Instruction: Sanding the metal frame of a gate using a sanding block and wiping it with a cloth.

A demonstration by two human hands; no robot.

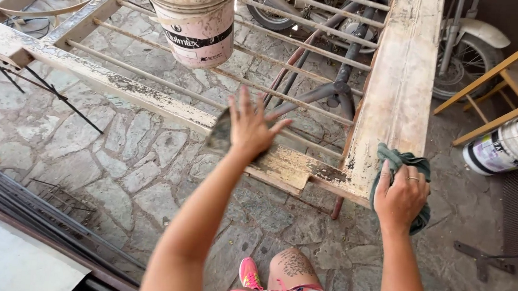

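An old wooden window frame (399,82) with peeling white paint and thin metal bars lies flat in front of me. My left hand (249,126) presses, fingers spread, on a dark grey abrasive sheet (218,135) against the frame's near rail (151,103). My right hand (399,198) grips a crumpled green cloth (401,160) at the near end of the frame's right rail. A ring shows on one finger of that hand.
A dirty white bucket (190,20) stands on the frame's bars at the back. A motorcycle (463,51) is parked behind it. A wooden chair (511,76) and a second white bucket (513,146) stand at the right. Dark metal rods (32,204) lie at lower left on the stone floor.
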